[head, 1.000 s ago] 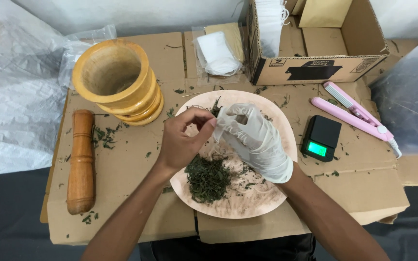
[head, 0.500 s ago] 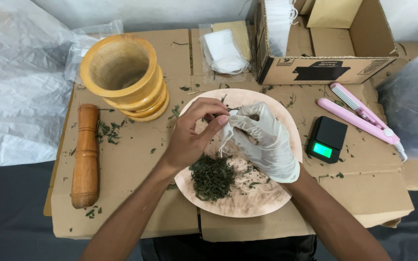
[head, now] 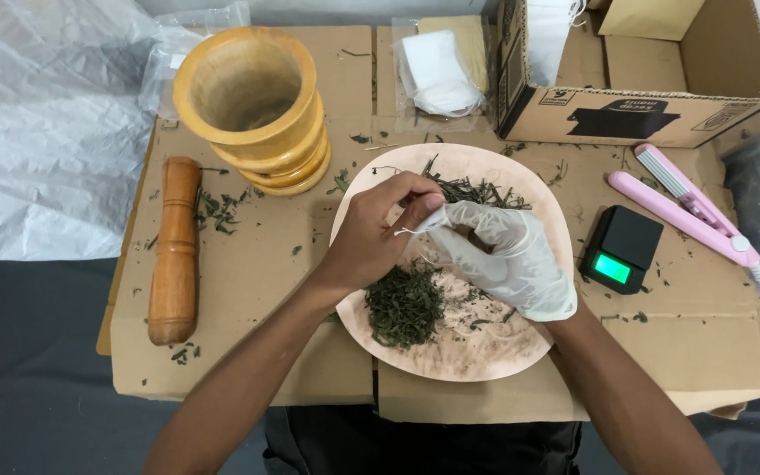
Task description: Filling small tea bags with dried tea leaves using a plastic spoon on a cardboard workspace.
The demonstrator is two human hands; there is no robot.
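Bare left hand (head: 371, 237) and gloved right hand (head: 507, 255) pinch a small white pouch (head: 428, 222) together over the plate (head: 565, 237) — now lower than before, nearer the crushed green leaves (head: 405, 305).

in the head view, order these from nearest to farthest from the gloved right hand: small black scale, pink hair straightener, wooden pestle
From the gloved right hand:
1. Small black digital scale, just to its right.
2. Pink hair straightener, farther right, beyond the scale.
3. Brown wooden pestle, far left, across the plate.
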